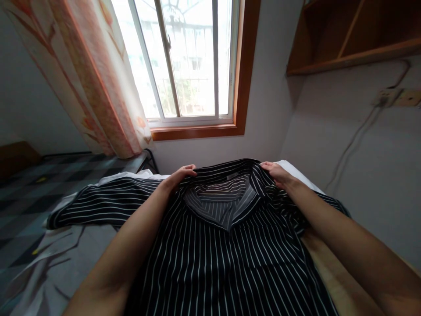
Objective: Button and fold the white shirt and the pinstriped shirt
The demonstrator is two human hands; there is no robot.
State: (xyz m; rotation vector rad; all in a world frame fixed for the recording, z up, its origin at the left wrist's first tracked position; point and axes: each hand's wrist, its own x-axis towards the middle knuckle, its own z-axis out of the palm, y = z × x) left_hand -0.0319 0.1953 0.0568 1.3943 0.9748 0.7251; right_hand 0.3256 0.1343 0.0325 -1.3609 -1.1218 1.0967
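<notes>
A black shirt [226, 263] with thin white stripes lies spread out in front of me, its V-shaped neck opening facing up. Its collar is pinched at the left end by my left hand [181, 174], fingers closed on the fabric. My right hand [276, 172] grips the collar's right end, thumb and fingers pressed together. Between both hands the collar edge is stretched and slightly raised. One striped sleeve [108, 199] reaches out to the left. The other sleeve is partly hidden behind my right forearm.
Under the shirt is a white cloth [75, 250] with grey branch-like lines. A dark checked bed surface [19, 197] lies at left. Behind are a floral curtain [95, 79], a window [194, 66] and a wall. A wooden shelf [348, 57] and a socket [388, 97] with a cord are at right.
</notes>
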